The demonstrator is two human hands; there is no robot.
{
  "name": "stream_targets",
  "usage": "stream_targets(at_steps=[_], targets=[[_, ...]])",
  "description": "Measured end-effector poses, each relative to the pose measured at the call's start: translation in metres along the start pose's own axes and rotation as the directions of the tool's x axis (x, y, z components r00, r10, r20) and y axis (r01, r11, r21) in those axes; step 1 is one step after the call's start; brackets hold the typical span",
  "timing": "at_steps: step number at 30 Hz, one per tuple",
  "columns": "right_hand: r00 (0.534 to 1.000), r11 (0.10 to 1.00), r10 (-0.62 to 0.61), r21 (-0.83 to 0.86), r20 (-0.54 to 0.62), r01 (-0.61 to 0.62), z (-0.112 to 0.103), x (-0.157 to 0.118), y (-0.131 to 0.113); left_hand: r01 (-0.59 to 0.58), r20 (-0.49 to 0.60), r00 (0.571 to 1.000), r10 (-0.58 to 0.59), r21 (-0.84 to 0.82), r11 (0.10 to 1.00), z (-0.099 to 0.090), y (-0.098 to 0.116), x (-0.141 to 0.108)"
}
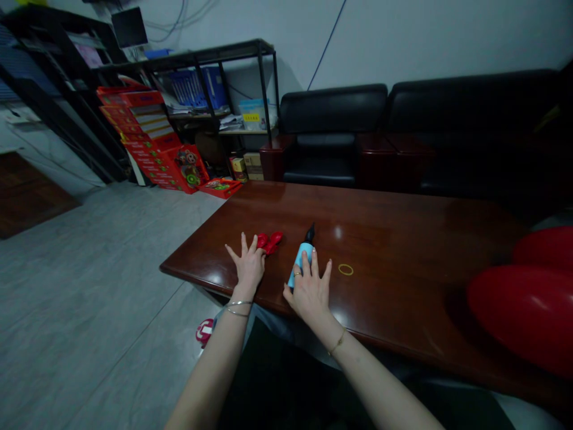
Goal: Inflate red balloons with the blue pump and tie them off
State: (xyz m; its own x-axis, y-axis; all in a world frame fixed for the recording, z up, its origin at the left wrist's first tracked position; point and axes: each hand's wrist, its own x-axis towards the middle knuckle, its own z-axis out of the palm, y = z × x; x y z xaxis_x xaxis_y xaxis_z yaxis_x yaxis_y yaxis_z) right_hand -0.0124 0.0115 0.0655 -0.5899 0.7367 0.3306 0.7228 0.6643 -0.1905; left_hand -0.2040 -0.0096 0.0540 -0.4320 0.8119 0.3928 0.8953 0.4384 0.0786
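Note:
A light blue hand pump [298, 263] with a black nozzle lies on the brown table. My right hand [311, 289] rests over its near right side, fingers spread, not wrapped round it. Left of the pump are several red uninflated balloons [271, 242] in a small pile. My left hand [248, 263] is beside the pile with its fingers apart, and its right edge touches or nearly touches the balloons. To the right of my right hand lies a thin yellow ring [345, 270].
Large inflated red balloons [528, 310] sit at the table's right end. The glossy table [394, 239] has its left corner near my left hand. Beyond it stand a black sofa [333, 113], a metal shelf [201, 57] and stacked red boxes [152, 143].

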Motion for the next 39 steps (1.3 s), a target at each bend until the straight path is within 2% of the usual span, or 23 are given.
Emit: stream_targets(at_steps=[6,12,17,21,25,27,33,39], targets=[[0.999,1.0,-0.001,0.024,-0.047,0.002,-0.008,0.009,0.012,-0.078,-0.036,0.997,0.073,-0.183,0.98,0.001,0.021,-0.007],[0.999,0.979,0.037,0.2,-0.037,-0.029,0.004,0.038,0.009,-0.06,-0.023,0.998,0.056,-0.329,0.942,-0.009,0.039,-0.009],[0.993,0.958,0.096,0.277,-0.064,-0.075,0.016,0.046,0.007,-0.098,-0.045,0.995,0.088,-0.325,0.941,-0.012,0.046,-0.013],[0.989,0.961,0.103,0.269,-0.106,-0.071,0.021,0.044,0.009,-0.078,-0.076,0.995,0.057,-0.298,0.951,-0.009,0.051,-0.014],[0.986,0.964,0.108,0.256,-0.123,-0.074,0.025,0.042,0.011,0.045,0.032,0.999,-0.035,-0.394,0.918,-0.006,0.053,-0.013],[0.987,0.966,0.101,0.248,-0.124,-0.068,0.026,0.041,0.011,0.058,0.053,0.998,-0.04,-0.395,0.917,-0.005,0.053,-0.013],[0.989,0.975,0.102,0.21,-0.11,-0.077,0.028,0.041,0.006,-0.058,-0.085,0.996,0.036,-0.27,0.961,-0.005,0.052,-0.014],[0.989,0.985,0.135,0.114,-0.066,-0.127,0.024,0.045,0.006,-0.002,-0.131,0.991,-0.032,-0.256,0.967,-0.003,0.047,-0.014]])
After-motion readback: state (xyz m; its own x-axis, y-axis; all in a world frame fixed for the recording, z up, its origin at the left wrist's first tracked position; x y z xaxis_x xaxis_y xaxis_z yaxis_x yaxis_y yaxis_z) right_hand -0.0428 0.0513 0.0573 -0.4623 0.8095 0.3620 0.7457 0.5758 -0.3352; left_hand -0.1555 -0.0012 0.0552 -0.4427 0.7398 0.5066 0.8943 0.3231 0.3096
